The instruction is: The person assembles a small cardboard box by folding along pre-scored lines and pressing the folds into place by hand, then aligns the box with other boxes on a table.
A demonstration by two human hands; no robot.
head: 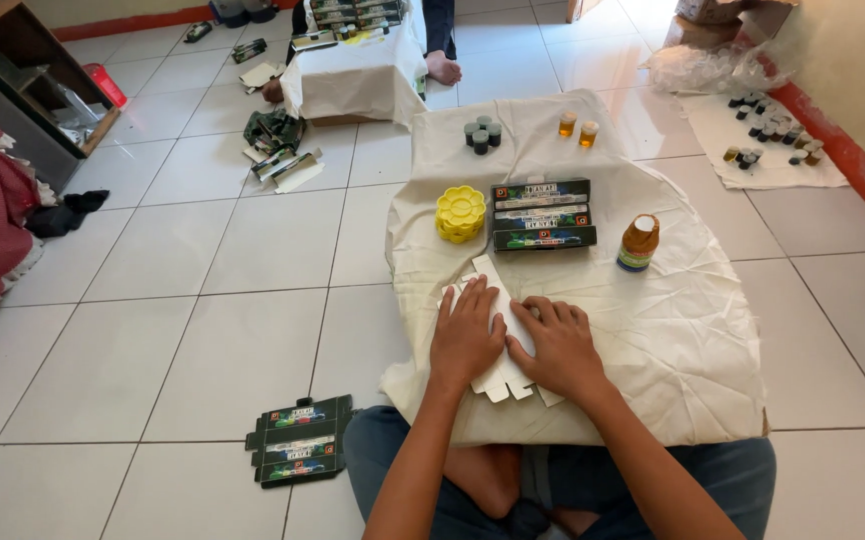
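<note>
Both my hands press flat on a white unfolded cardboard box blank (490, 290) lying on a cream cloth (673, 330) spread over a low surface. My left hand (466, 335) covers the blank's left half with fingers spread. My right hand (556, 345) lies on its right half, touching the left hand. Beyond them stand a yellow flower-shaped stack of lids (461, 213), a few dark green folded boxes (543, 214) and a bottle of amber liquid with a white cap (639, 243).
Flat dark green box blanks (299, 440) lie on the tiled floor at my left knee. Small dark jars (483, 133) and two amber jars (577, 128) sit at the cloth's far end. More jars rest on a sheet (773, 145) at right. Another person's foot (444, 68) is farther back.
</note>
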